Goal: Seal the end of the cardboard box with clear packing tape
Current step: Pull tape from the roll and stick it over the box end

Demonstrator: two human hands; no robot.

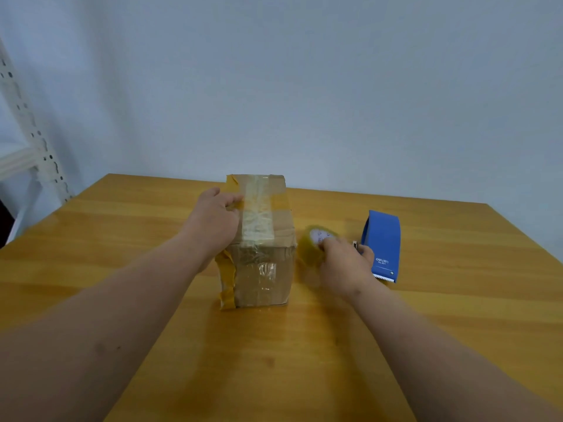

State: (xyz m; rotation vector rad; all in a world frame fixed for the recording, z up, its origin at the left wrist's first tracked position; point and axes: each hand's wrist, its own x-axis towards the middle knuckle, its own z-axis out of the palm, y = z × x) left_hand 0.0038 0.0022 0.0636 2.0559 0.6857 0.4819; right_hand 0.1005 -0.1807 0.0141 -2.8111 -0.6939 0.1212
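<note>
On the table (122, 269), my left hand (213, 220) grips the cardboard box (262, 239). Right hand (344, 266) is wrapped around the blurry tape roll (310, 242), beside a blue dispenser (384, 242).

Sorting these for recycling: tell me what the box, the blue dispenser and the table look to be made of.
Box: brown cardboard, matte and creased, with glossy clear and yellowish tape strips over it.
Blue dispenser: looks like painted metal or hard plastic, smooth with a serrated edge at the near end; I cannot tell which.
Table: wood or wood-look laminate, grain streaks under a shiny finish.
</note>
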